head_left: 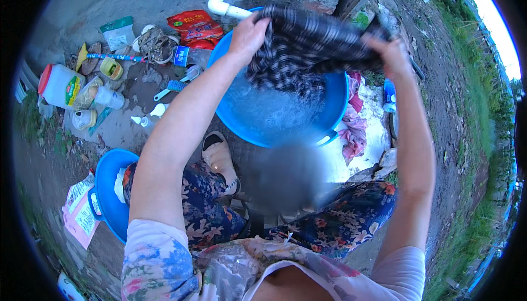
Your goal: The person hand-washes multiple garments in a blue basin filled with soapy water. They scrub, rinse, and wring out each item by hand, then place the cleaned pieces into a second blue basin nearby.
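Observation:
Between my two hands stretches a black and white plaid garment [307, 40], its lower folds hanging into a large blue basin [237, 128] of water. My left hand [250, 36] is closed on the garment's upper left corner, above the far left of the basin. At the right end my right hand [390, 57], smeared by motion, has its fingers closed round the cloth. Cloudy, rippled water [274, 106] shows in front of the garment. How far the cloth reaches under the water is hidden.
Left of the basin lie a blue brush [175, 86], small white bottles [144, 120], a clear red-lidded jar [60, 85] and red packets [195, 26]. A smaller blue basin [104, 191] stands near my left leg. Wet pink cloth [355, 131] lies at right. A grey blur [288, 177] covers the lower middle.

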Motion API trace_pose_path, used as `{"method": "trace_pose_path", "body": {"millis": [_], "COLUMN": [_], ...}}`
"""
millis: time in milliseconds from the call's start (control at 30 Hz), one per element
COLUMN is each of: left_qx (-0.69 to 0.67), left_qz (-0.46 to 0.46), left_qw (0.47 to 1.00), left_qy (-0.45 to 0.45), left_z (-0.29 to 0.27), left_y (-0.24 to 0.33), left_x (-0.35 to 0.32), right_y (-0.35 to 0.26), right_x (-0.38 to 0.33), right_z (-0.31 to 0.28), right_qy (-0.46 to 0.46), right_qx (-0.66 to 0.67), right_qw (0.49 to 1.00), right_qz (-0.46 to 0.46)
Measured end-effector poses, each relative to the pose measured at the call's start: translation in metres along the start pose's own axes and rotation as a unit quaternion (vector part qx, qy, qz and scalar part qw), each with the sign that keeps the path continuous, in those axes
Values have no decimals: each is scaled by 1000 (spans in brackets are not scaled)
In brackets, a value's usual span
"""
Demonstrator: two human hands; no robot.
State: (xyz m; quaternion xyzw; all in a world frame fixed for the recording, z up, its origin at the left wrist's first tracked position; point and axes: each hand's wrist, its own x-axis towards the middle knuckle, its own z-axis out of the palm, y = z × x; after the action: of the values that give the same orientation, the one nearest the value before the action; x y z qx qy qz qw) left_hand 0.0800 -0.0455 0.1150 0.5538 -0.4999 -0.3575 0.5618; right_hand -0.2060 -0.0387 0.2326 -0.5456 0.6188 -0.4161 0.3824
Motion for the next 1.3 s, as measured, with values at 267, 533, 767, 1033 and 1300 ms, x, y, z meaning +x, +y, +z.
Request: {"method": "trace_pose_path", "body": {"millis": [267,533,767,1033,1300], "left_qx": [458,482,376,109,23], "left_qz": [-7,-69,-37,-99,-218], "left_qw": [827,750,847,970,914], "left_qy": [-326,-448,-375,-192,-342], "left_z": [51,61,10,-13,-2], "left_y": [-88,-174,-129,66,66], "left_x": [-75,-93,-52,-23,-62], "right_y": [200,256,214,21,90], "right_x": [-4,-28,3,-25,-59], "right_z": [121,156,110,54,136], "right_qy": [-337,-344,-328,-166,-134], "right_qx": [-523,-612,-459,132,-54], "right_qw": [771,688,801,975,950], "right_qz": [-138,-188,-200,-58,-277]}}
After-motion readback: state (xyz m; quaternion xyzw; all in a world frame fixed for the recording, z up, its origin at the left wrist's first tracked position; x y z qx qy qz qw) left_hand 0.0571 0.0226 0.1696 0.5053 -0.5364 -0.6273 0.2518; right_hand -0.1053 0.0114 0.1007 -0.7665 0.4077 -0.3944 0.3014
